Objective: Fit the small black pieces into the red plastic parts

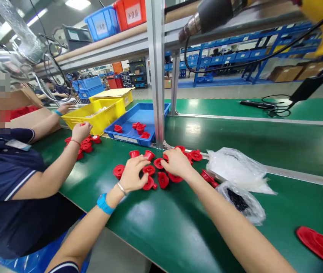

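My left hand (134, 172) is over a cluster of red plastic parts, its thumb and fingers apart. Between the thumb and fingers a round red part (149, 170) shows, resting on the green tabletop. My right hand (177, 163) is at the back right of the cluster, fingers curled around a red plastic part (165, 156) that they mostly hide. More red parts lie close by: a flanged one (118, 171) left of my left hand, a pointed cup-shaped one (163, 180) between my hands, and a flat-rimmed one (196, 155) beyond my right hand.
A blue tray (115, 137) holding several red parts stands behind, against a metal post (158, 76). Right lie a clear plastic bag (235, 167), a bag of black pieces (239, 201) and a red disc (319, 244). A co-worker (4, 182) handles red parts beside a yellow bin (104, 117).
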Demonstrator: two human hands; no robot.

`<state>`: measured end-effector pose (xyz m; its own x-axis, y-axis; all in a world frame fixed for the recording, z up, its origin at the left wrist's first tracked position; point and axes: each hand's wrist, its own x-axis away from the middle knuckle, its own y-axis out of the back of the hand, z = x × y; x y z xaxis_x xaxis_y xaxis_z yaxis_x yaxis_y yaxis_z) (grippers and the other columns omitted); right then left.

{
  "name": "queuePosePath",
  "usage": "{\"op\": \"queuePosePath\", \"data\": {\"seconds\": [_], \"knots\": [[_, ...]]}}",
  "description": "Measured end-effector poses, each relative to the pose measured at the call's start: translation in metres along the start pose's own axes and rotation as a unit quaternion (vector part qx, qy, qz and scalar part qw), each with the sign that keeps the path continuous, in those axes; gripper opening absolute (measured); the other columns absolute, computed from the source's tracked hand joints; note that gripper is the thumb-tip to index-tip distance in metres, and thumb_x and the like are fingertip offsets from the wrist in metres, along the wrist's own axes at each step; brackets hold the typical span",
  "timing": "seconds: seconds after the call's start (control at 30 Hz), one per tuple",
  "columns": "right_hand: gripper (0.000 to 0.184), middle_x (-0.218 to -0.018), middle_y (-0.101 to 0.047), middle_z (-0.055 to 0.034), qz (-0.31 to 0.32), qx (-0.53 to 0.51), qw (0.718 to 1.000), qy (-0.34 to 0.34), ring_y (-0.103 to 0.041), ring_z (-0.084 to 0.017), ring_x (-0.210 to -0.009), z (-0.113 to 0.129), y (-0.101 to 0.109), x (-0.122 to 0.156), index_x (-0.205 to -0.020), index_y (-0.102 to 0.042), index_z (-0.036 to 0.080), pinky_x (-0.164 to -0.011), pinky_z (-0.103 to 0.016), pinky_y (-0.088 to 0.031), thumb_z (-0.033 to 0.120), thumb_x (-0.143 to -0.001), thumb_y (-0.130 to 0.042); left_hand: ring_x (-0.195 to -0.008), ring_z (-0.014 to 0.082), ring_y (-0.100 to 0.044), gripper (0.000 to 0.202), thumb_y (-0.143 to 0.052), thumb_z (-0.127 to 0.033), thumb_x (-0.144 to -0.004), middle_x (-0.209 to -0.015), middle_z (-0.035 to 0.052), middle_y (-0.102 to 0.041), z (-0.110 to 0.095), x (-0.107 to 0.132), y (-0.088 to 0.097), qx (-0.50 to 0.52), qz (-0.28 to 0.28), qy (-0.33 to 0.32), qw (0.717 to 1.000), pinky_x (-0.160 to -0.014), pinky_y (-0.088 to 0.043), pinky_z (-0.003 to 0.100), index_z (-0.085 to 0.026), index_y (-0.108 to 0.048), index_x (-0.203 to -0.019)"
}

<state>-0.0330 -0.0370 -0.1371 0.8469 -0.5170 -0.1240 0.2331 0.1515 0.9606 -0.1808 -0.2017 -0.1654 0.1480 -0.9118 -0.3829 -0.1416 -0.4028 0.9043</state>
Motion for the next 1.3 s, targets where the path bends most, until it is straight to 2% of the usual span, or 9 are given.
{"op": "queuePosePath", "data": {"seconds": [0.2, 0.47, 0.6, 0.73, 0.87, 1.03, 1.1, 1.2, 1.3], "knots": [[0.043, -0.117, -0.059, -0.011, 0.005, -0.005, 1.0, 0.011, -0.048, -0.029, -0.12, 0.031, -0.038, -0.065, -0.11, -0.061, 0.014, -0.1, -0.05, -0.037, 0.05, -0.086, -0.061, -0.126, 0.0318, -0.048, 0.052, -0.062, -0.025, -0.066, -0.13, 0.0123, -0.057, 0.023, 0.001, 0.008, -0.07, 0.004, 0.113, 0.991, -0.101, -0.038, 0.047, -0.02, -0.06, -0.117], [0.025, -0.119, -0.061, -0.0076, 0.008, -0.087, 0.992, 0.095, -0.058, -0.022, -0.108, 0.033, -0.065, -0.078, -0.112, -0.061, 0.016, -0.095, -0.046, -0.048, 0.031, -0.092, -0.06, -0.121, 0.0302, -0.052, 0.047, -0.065, -0.031, -0.072, -0.124, 0.0109, -0.062, 0.034, 0.014, 0.002, -0.103, 0.043, 0.122, 0.986, -0.106, -0.03, 0.048, -0.02, -0.062, -0.117], [0.02, -0.119, -0.062, -0.0077, -0.008, -0.134, 0.981, 0.139, -0.061, -0.021, -0.105, 0.036, -0.065, -0.08, -0.106, -0.064, 0.014, -0.091, -0.042, -0.052, 0.027, -0.09, -0.063, -0.117, 0.0297, -0.055, 0.044, -0.062, -0.031, -0.076, -0.121, 0.0119, -0.062, 0.041, 0.013, -0.001, -0.121, 0.03, 0.137, 0.983, -0.103, -0.034, 0.048, -0.019, -0.061, -0.118], [0.028, -0.123, -0.063, -0.0103, -0.064, -0.18, 0.97, 0.152, -0.06, -0.024, -0.111, 0.027, -0.035, -0.062, -0.107, -0.066, 0.015, -0.097, -0.043, -0.049, 0.018, -0.079, -0.072, -0.117, 0.0292, -0.055, 0.045, -0.062, -0.029, -0.075, -0.124, 0.013, -0.061, 0.051, 0.013, 0.001, -0.137, 0.004, 0.155, 0.978, -0.101, -0.037, 0.048, -0.018, -0.06, -0.119], [0.028, -0.108, -0.07, -0.0083, -0.164, -0.219, 0.959, 0.075, -0.067, -0.02, -0.094, -0.014, 0.028, 0.014, -0.108, -0.068, 0.016, -0.087, -0.035, -0.055, 0.019, -0.08, -0.067, -0.128, 0.0322, -0.047, 0.048, -0.06, -0.028, -0.077, -0.134, 0.0154, -0.054, 0.034, 0.014, 0.006, -0.122, -0.037, 0.125, 0.984, -0.104, -0.036, 0.049, -0.016, -0.056, -0.124], [0.025, -0.097, -0.072, -0.0032, -0.369, -0.194, 0.9, -0.126, -0.068, -0.016, -0.081, -0.061, 0.08, 0.191, -0.108, -0.067, 0.021, -0.077, -0.029, -0.056, 0.033, -0.086, -0.062, -0.123, 0.0312, -0.053, 0.037, -0.062, -0.025, -0.082, -0.13, 0.0143, -0.057, -0.043, 0.009, -0.003, -0.001, -0.144, -0.091, 0.985, -0.102, -0.042, 0.047, -0.019, -0.057, -0.119], [0.022, -0.096, -0.072, -0.0041, -0.417, -0.124, 0.868, -0.242, -0.068, -0.017, -0.08, -0.07, 0.068, 0.259, -0.103, -0.067, 0.021, -0.078, -0.031, -0.056, 0.034, -0.088, -0.059, -0.122, 0.0299, -0.054, 0.037, -0.061, -0.021, -0.082, -0.129, 0.0131, -0.058, -0.08, 0.01, -0.014, 0.065, -0.091, -0.201, 0.973, -0.1, -0.044, 0.045, -0.02, -0.057, -0.119], [0.032, -0.112, -0.067, -0.0142, -0.391, 0.008, 0.837, -0.382, -0.063, -0.029, -0.1, -0.083, 0.028, 0.341, -0.106, -0.067, 0.016, -0.089, -0.047, -0.052, 0.039, -0.088, -0.055, -0.124, 0.0279, -0.053, 0.037, -0.057, -0.017, -0.082, -0.129, 0.0112, -0.059, -0.133, 0.017, -0.037, 0.146, 0.052, -0.334, 0.93, -0.099, -0.048, 0.043, -0.022, -0.057, -0.119], [0.048, -0.124, -0.058, -0.023, -0.305, 0.036, 0.858, -0.411, -0.053, -0.039, -0.113, -0.092, -0.009, 0.381, -0.118, -0.063, 0.011, -0.094, -0.059, -0.045, 0.043, -0.082, -0.059, -0.126, 0.0279, -0.051, 0.039, -0.055, -0.018, -0.082, -0.132, 0.0116, -0.057, -0.178, 0.017, -0.056, 0.197, 0.18, -0.346, 0.9, -0.102, -0.047, 0.044, -0.021, -0.057, -0.121]]}}
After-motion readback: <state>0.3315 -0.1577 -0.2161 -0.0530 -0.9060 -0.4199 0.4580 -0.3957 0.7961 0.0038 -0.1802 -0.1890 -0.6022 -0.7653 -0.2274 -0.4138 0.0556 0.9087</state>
